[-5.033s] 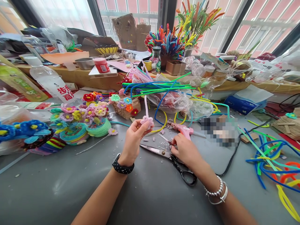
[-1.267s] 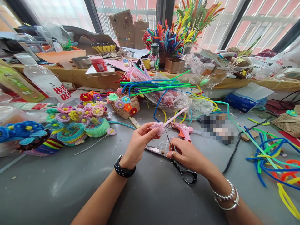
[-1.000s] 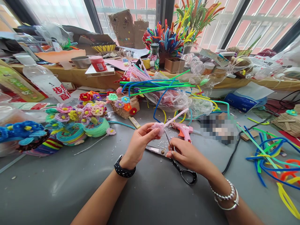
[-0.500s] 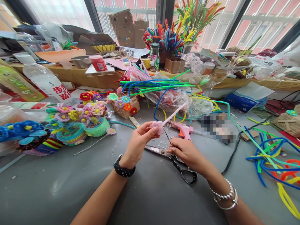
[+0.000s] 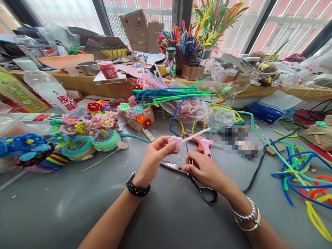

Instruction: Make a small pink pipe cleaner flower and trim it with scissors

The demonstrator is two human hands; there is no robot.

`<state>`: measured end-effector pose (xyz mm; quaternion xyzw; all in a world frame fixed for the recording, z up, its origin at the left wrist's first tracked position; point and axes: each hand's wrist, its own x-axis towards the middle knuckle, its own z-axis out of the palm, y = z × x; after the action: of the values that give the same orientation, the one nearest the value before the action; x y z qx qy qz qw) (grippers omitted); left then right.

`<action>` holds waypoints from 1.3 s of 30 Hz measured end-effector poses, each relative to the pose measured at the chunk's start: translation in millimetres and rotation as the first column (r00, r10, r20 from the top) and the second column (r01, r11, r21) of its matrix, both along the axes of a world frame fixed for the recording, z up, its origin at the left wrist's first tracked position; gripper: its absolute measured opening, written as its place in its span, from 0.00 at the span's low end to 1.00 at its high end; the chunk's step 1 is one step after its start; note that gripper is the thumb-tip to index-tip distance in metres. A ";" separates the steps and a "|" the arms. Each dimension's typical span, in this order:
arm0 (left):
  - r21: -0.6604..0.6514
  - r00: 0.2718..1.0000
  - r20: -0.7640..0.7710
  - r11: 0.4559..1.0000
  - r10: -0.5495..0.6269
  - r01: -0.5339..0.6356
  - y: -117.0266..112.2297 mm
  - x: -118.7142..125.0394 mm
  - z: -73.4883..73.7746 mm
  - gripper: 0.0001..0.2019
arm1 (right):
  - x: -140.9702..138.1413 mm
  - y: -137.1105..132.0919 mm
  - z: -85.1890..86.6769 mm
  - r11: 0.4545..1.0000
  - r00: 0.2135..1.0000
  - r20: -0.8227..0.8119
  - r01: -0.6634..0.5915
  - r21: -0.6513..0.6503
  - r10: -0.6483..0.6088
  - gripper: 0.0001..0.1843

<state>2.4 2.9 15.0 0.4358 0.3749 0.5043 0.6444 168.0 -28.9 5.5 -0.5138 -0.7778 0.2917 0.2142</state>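
My left hand (image 5: 153, 159) pinches a small pink pipe-cleaner flower (image 5: 175, 141) above the grey table (image 5: 77, 204). The flower's pink stem (image 5: 197, 134) points right, across the pink glue gun (image 5: 203, 144). My right hand (image 5: 204, 170) is closed on the handles of black-handled scissors (image 5: 199, 186). The blades are spread: one lies flat on the table towards the left, the other stands up just right of the flower.
Finished pipe-cleaner flowers and coils (image 5: 88, 135) lie at the left, beside a small basket of flowers (image 5: 137, 116). Bagged and loose pipe cleaners (image 5: 181, 100) are behind my hands, more (image 5: 303, 176) at the right. A black cable (image 5: 259, 169) runs right of the scissors. A cluttered shelf (image 5: 103, 83) lines the back.
The flower's stem swung from upright to pointing right. My right hand took up the scissors and spread the blades; over the last second one blade rose beside the flower.
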 end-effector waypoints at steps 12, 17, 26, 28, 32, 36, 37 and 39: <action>-0.042 0.997 -0.062 0.998 -0.055 0.052 -4.0 4.5 1.8 0.08 | -4.4 -1.1 1.5 1.000 1.000 0.007 0.017 -0.023 -0.017 0.17; -0.041 0.998 -0.033 0.998 -0.054 0.053 -5.9 7.5 2.4 0.09 | -7.2 -0.1 -2.1 1.000 1.000 -0.014 0.024 -0.001 -0.024 0.16; -0.020 0.999 0.001 0.999 -0.048 0.048 -4.0 6.3 -2.0 0.08 | -10.1 1.5 -5.1 0.997 0.996 -0.070 0.061 0.057 -0.057 0.19; -0.009 0.999 0.017 0.999 -0.030 0.030 -1.9 4.2 -3.1 0.08 | -9.1 1.8 -5.3 0.995 0.995 -0.083 0.060 0.076 -0.053 0.19; 0.033 0.999 0.003 0.999 0.034 -0.034 2.1 -0.1 -3.1 0.09 | -6.5 2.6 -5.1 0.996 0.993 -0.103 0.057 0.071 -0.050 0.20; 0.073 0.998 -0.021 0.995 0.066 -0.064 2.8 -0.7 -3.6 0.12 | -6.4 2.5 -3.6 0.999 0.996 -0.086 0.035 0.002 -0.035 0.17; 0.077 0.997 -0.020 0.995 0.068 -0.067 2.6 -0.4 -4.0 0.11 | -6.9 1.9 -2.9 1.000 0.997 -0.073 0.022 -0.022 -0.023 0.16; 0.084 0.998 -0.020 0.994 0.067 -0.065 2.1 0.1 -4.7 0.10 | -8.2 0.3 -1.1 0.998 0.999 -0.053 -0.005 -0.069 0.001 0.15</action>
<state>2.5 5.0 10.3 0.4556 0.3750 0.5355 0.6043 159.8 -28.6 4.3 -0.5119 -0.7619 0.3325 0.2165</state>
